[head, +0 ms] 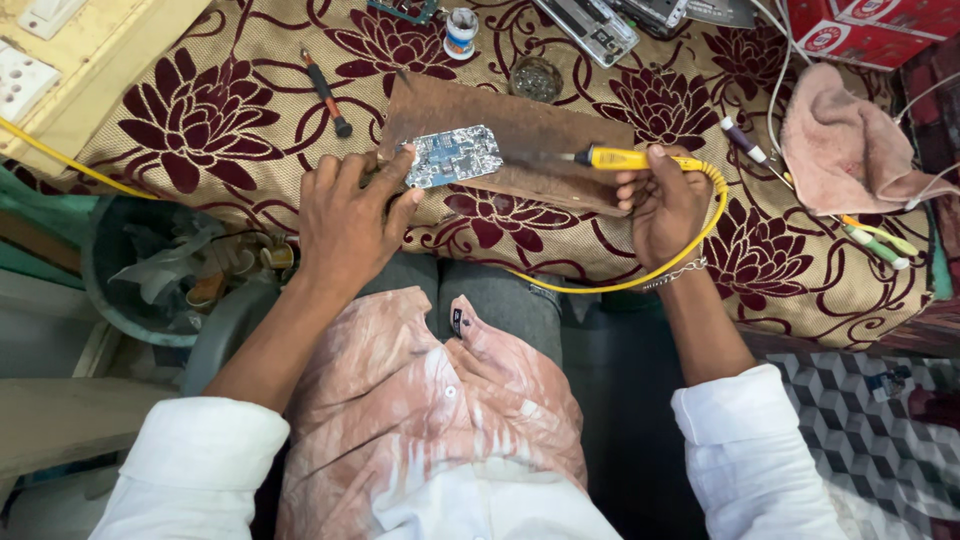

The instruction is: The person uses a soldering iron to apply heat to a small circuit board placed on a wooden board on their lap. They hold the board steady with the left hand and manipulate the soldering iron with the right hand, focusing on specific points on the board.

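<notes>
A: The circuit board (pixel 455 155), where does it lie exactly?

B: It lies on a brown wooden slab (pixel 520 135), close to the slab's left end. The slab itself rests on a work table covered by a cloth with dark red flowers (pixel 210 120), near the table's front edge.

A: What could go wrong from here, in your opinion?

B: I see 2 risks. The left hand (pixel 348 215) presses only the left edge of the board, so I think the board could turn or slide if the tip pushes it from the right. Also the yellow cable (pixel 700 240) loops below the right wrist and could pull the tool aside. The fingers are very near to the hot tip.

A: How are the hands posed?

B: The left hand comes from below, palm down, fingers spread and bent, their tips touching the board's left edge and the slab. The right hand (pixel 665 205) closes its fingers around the yellow soldering iron (pixel 625 158) and holds it almost level, the tip pointing left toward the board. If the tip touches the board, I cannot tell.

A: Anything else near?

B: 1 screwdriver (pixel 327 95) near the table's back edge, and a pink rag (pixel 845 145) at the right edge.
</notes>
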### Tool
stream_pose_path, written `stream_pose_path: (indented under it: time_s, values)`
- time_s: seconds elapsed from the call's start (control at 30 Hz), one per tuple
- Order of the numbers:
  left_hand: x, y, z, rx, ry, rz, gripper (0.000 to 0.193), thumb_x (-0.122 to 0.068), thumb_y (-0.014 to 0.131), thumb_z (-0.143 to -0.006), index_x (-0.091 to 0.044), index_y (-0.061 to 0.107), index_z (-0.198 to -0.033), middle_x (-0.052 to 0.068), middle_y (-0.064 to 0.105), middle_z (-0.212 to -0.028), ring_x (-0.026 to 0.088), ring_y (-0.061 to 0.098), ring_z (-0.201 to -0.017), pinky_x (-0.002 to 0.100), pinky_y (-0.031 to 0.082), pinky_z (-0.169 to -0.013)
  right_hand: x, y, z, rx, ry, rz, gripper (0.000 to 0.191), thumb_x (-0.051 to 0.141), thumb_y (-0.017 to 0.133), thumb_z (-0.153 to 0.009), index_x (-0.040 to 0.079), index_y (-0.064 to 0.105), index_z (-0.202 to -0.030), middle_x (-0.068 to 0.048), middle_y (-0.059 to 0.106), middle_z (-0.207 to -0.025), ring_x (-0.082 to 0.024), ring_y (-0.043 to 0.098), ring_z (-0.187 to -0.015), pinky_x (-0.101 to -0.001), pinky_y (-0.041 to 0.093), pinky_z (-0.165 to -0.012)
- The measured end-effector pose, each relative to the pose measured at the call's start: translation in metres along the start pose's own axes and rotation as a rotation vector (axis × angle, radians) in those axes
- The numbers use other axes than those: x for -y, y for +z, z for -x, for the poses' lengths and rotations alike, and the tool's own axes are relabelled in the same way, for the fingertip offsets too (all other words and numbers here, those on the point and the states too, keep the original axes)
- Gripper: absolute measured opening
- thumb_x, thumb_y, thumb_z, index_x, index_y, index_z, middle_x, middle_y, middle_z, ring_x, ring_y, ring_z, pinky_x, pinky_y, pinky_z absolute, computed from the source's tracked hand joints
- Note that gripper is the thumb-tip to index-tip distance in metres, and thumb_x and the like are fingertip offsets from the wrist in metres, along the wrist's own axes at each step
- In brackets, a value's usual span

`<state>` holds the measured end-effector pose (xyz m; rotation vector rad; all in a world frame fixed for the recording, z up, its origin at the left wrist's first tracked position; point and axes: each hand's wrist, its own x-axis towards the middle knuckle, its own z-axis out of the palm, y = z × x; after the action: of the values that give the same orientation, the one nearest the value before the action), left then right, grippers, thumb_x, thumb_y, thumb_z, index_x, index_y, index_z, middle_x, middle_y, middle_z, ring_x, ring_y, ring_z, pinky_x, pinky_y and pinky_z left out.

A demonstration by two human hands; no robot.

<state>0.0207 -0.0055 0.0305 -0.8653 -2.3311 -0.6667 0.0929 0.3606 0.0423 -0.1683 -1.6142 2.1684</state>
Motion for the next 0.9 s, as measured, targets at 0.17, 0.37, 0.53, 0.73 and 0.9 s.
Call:
stream_pose_path:
  time_s: [0.17,0.37,0.53,0.73,0.9]
  values:
    - [0.0007,0.0001,-0.0002,-0.010,0.010,-0.005,0.042,-0.038,0.072,-0.101,-0.015,0.072,-0.137,0.009,0.063,-0.107,0.028,0.053,-0.097,0.043,0.041,-0.084,0.0003,0.0031,0.0005,-0.020,-0.006,0.015,0.013,0.016,0.061,-0.107,0.004,0.060,-0.102,-0.014,0.071,-0.082,-0.017,0.067,-0.063,-0.0260,0.055,-0.057]
    - [0.0007,0.0007,-0.0002,0.005,-0.002,-0.010,0.043,-0.038,0.073,-0.100,-0.015,0.073,-0.137,0.009,0.063,-0.102,0.028,0.053,-0.094,0.043,0.041,-0.082,0.0004,0.0030,-0.0003,0.000,-0.015,0.011,0.015,0.015,0.061,-0.109,0.003,0.059,-0.100,-0.016,0.070,-0.082,-0.019,0.066,-0.063,-0.0270,0.055,-0.057]
    - [-0.0001,0.0009,-0.0004,-0.030,0.009,0.012,0.042,-0.038,0.072,-0.101,-0.015,0.072,-0.136,0.008,0.064,-0.108,0.028,0.054,-0.098,0.043,0.042,-0.085,0.0001,0.0027,0.0002,-0.030,0.007,0.005,0.013,0.016,0.060,-0.108,0.005,0.059,-0.102,-0.014,0.071,-0.082,-0.017,0.067,-0.063,-0.0264,0.056,-0.057]
    - [-0.0005,-0.0001,-0.0011,-0.014,0.004,0.014,0.042,-0.037,0.073,-0.100,-0.015,0.073,-0.136,0.009,0.064,-0.106,0.029,0.054,-0.097,0.043,0.042,-0.083,-0.0018,0.0013,0.0005,-0.008,-0.020,0.022,0.016,0.019,0.059,-0.110,0.003,0.059,-0.105,-0.015,0.071,-0.085,-0.017,0.066,-0.065,-0.0262,0.055,-0.059]
    - [-0.0002,-0.0003,-0.0011,-0.014,0.003,0.015,0.041,-0.037,0.073,-0.100,-0.016,0.073,-0.136,0.008,0.064,-0.107,0.028,0.054,-0.097,0.043,0.041,-0.083,-0.0034,-0.0004,-0.0007,0.004,-0.017,0.006,0.016,0.018,0.059,-0.110,0.004,0.058,-0.104,-0.015,0.071,-0.084,-0.017,0.066,-0.063,-0.0269,0.055,-0.057]
